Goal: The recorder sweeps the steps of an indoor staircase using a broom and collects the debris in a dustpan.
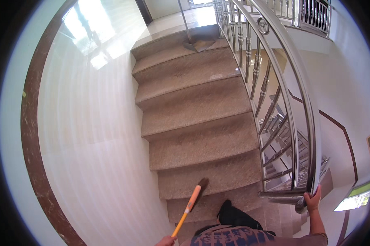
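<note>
Stone stairs (197,127) rise ahead of me. My left hand (166,240) at the lower edge grips a long yellow handle (182,221) with an orange upper section and a dark head over a lower step; whether it touches the step is unclear. My right hand (313,199) is closed on the curved end of the steel railing (310,147) at lower right. My dark-clad foot (224,211) is on a lower step. A metal long-handled dustpan (198,45) rests on a step near the top.
A glossy tiled wall (86,123) with a brown stone band (30,131) borders the left. Beyond the balusters on the right, a lower flight (283,131) shows down the stairwell. A landing (174,25) is at the top, with more railing (314,18) at upper right.
</note>
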`<state>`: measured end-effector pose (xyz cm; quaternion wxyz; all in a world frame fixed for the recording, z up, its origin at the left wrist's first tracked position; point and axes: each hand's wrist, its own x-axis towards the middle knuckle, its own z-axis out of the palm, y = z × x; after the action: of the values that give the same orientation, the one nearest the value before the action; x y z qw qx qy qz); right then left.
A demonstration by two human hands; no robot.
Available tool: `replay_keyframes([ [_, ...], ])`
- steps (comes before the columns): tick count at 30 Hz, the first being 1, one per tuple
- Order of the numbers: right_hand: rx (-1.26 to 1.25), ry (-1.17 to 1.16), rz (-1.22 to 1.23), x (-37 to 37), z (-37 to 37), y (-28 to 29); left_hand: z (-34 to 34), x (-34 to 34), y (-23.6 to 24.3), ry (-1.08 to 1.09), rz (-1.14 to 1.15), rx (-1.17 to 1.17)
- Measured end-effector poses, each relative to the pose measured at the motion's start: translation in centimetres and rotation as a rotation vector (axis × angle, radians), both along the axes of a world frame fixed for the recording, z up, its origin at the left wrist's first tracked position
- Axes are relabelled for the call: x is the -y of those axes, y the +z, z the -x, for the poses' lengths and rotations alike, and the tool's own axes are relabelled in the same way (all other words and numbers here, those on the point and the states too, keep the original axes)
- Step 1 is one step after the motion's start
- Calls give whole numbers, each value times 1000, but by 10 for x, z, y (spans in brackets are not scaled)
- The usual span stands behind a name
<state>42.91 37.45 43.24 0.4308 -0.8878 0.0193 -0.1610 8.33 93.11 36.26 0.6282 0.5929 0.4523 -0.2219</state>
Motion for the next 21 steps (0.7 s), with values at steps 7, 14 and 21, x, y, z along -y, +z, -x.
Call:
replay_keyframes([
  [7, -191, 19, 301, -12, -8, 30, -79, -70, 17, -25, 67, -134],
  [14, 199, -63, 217, -114, -128, 149, -181, -111, 49, 4, -93, -165],
  [21, 227, -129, 394, -224, -256, 243, -247, -165, 39, 57, 43, -158],
])
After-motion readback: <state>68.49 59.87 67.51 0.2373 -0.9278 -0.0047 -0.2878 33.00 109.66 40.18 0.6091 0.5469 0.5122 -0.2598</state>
